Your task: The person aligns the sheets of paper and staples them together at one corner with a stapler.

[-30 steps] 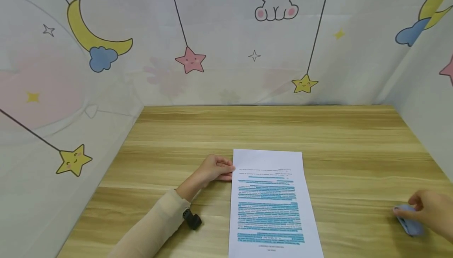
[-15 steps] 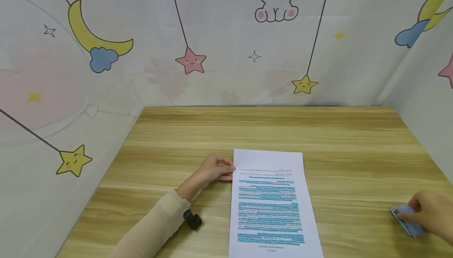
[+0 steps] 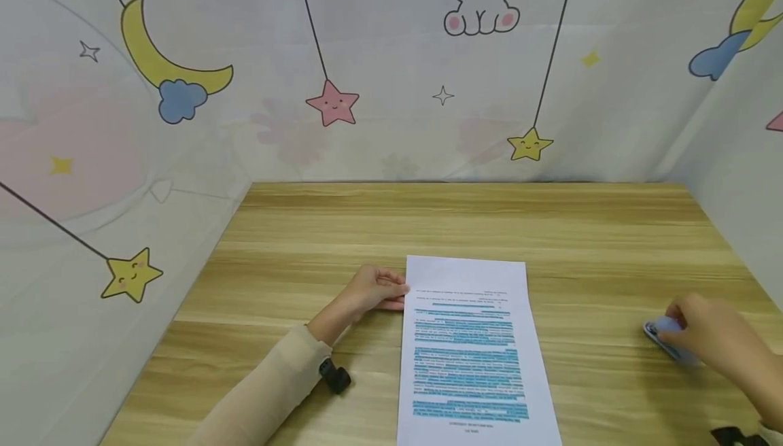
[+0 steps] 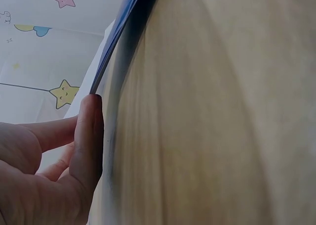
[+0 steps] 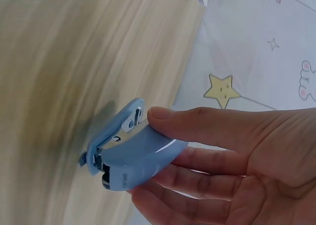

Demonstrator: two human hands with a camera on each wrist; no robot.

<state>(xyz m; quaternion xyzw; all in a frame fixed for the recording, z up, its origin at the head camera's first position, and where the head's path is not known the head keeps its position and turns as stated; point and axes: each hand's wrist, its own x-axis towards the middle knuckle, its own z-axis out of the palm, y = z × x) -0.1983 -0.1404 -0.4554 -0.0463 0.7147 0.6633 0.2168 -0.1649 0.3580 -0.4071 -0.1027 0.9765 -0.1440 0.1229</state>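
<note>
The printed paper [image 3: 467, 351], with many lines marked in blue, lies on the table in the head view. At its left edge, near the far corner, my left hand [image 3: 373, 289] pinches it. In the left wrist view the thumb [image 4: 89, 136] is right at the edge of the paper [image 4: 106, 57]. To the right of the paper, my right hand [image 3: 712, 330] holds a light blue stapler [image 3: 663, 338]. The right wrist view shows the stapler [image 5: 143, 156] tilted between thumb and fingers, its base and upper arm spread apart.
The wooden table [image 3: 306, 228] meets a white cloth backdrop [image 3: 391, 45] printed with stars and moons at its back and sides. A black strap with a small device [image 3: 335, 374] sits on the left sleeve.
My right hand has moved left and farther up the table with the stapler, toward the paper. The left hand has kept its place at the paper's edge.
</note>
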